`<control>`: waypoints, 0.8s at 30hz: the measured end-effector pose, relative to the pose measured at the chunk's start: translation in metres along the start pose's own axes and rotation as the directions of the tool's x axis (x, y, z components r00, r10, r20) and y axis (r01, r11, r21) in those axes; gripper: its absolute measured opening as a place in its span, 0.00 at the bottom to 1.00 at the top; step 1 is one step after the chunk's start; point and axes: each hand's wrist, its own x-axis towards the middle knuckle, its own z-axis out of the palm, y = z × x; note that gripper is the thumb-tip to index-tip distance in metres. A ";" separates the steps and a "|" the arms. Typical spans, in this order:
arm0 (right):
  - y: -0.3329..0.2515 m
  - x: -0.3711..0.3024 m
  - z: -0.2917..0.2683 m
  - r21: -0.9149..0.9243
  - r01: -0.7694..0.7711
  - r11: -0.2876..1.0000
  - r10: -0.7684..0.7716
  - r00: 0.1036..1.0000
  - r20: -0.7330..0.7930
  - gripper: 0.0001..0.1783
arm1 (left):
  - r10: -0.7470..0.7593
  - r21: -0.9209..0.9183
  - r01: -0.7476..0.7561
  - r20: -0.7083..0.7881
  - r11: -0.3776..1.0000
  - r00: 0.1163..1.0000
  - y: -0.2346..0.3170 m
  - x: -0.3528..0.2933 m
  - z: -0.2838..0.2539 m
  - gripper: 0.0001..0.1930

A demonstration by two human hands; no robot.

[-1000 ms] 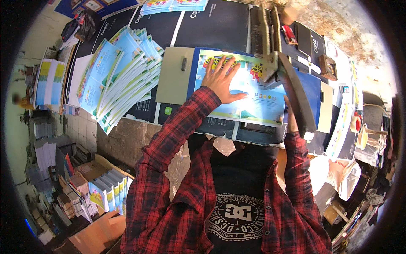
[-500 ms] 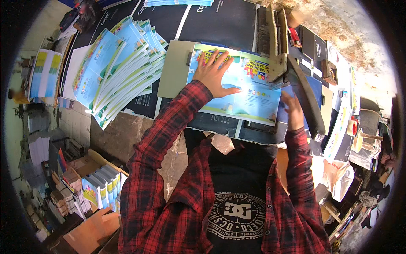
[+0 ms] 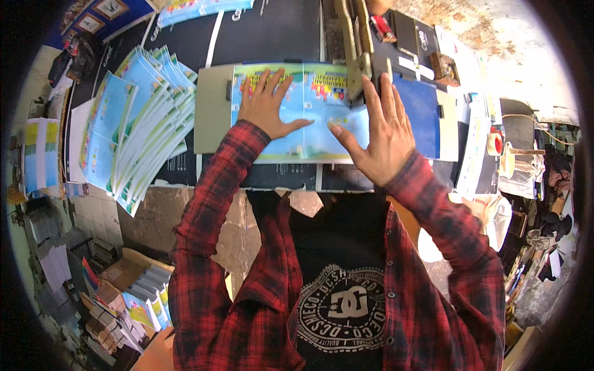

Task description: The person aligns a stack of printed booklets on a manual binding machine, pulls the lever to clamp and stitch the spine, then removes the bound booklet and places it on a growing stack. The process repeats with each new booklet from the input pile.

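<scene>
A blue-and-green printed sheet (image 3: 294, 133) lies on a board with a blue middle (image 3: 421, 114) and beige ends. On its left half my left hand (image 3: 267, 104) rests flat, fingers spread. My right hand (image 3: 387, 133) is open over the sheet's right edge, thumb apart and fingers pointing away from me beside a beige metal bench device (image 3: 354, 49). Whether the right hand touches the sheet or the device, I cannot tell. To the left, many similar printed sheets (image 3: 136, 117) lie fanned out in a pile.
More printed sheets (image 3: 204, 9) lie at the far edge of the black-covered table (image 3: 266, 40). Right of the device are a red item (image 3: 382, 28) and a brown block (image 3: 445, 68). Tape rolls (image 3: 495, 143) stand far right. Bundled booklets (image 3: 145, 303) sit low at left.
My view has shifted, so everything sits further left. My right hand has moved forward and opened out. The device's long black handle, earlier lowered toward me, no longer shows there.
</scene>
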 end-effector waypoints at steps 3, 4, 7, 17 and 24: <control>0.001 -0.016 0.043 -0.012 -0.059 0.998 0.058 0.993 -0.103 0.54 | 0.030 -0.004 -0.030 -0.023 1.000 0.999 0.002 0.002 0.001 0.53; 0.002 -0.016 0.049 0.014 -0.034 0.999 0.036 0.994 -0.099 0.54 | 0.005 0.004 -0.005 -0.005 1.000 1.000 0.000 0.000 0.002 0.54; 0.002 -0.018 0.045 0.060 -0.043 0.997 0.047 0.997 -0.067 0.56 | 0.015 0.007 -0.015 0.010 1.000 1.000 -0.001 0.000 0.006 0.56; 0.052 0.057 -0.065 0.598 -0.153 0.787 0.160 0.986 0.043 0.48 | 0.292 -0.053 -0.288 0.114 0.956 0.950 0.047 -0.079 -0.022 0.34; 0.124 -0.047 -0.069 0.801 -0.353 0.484 0.455 0.883 0.114 0.34 | -0.052 -0.270 -0.055 -0.375 0.961 0.926 -0.009 -0.129 -0.170 0.08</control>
